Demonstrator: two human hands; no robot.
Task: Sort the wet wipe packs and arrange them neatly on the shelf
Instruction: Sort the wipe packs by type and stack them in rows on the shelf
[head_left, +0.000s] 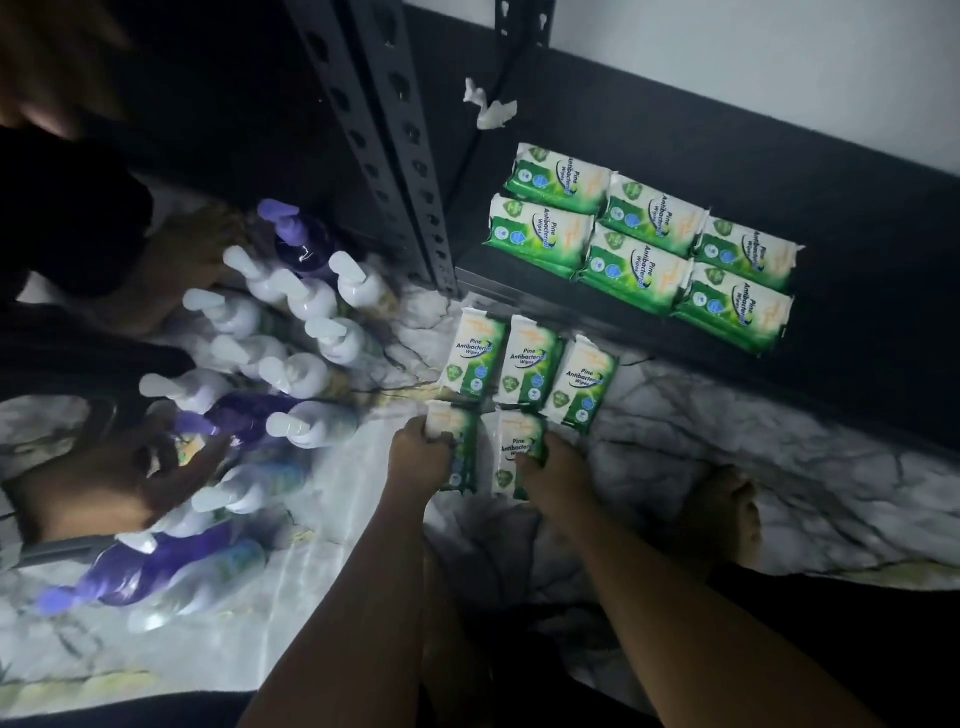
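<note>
The left hand (421, 454) is at the lower centre of the frame. Its grip is curled round the upper end of a green-and-white wipe pack (460, 452) lying on the marbled floor (727, 441). Just right of it, the right hand (553, 470) has its grip closed on the edge of a second pack (517, 449). These 2 lie side by side with a narrow gap between them.

Directly above them in the frame, a row of 3 packs (532, 366) lies flat on the floor. They sit close together, and each reads "Pine Antibacterial Wipes".

In the upper right, 6 packs (636, 270) lie on the dark shelf (857, 234) in 2 rows of 3, pressed edge to edge and running diagonally across the frame. A crumpled white tissue (491, 106) lies further back on the shelf, near the perforated metal upright (395, 156).

At the left, blurred white pump bottles (311, 306) and purple bottles (301, 244) crowd the floor. Another person's hand (109, 488) reaches in among them at the lower left. A bare foot (722, 514) rests on the floor at the right.
</note>
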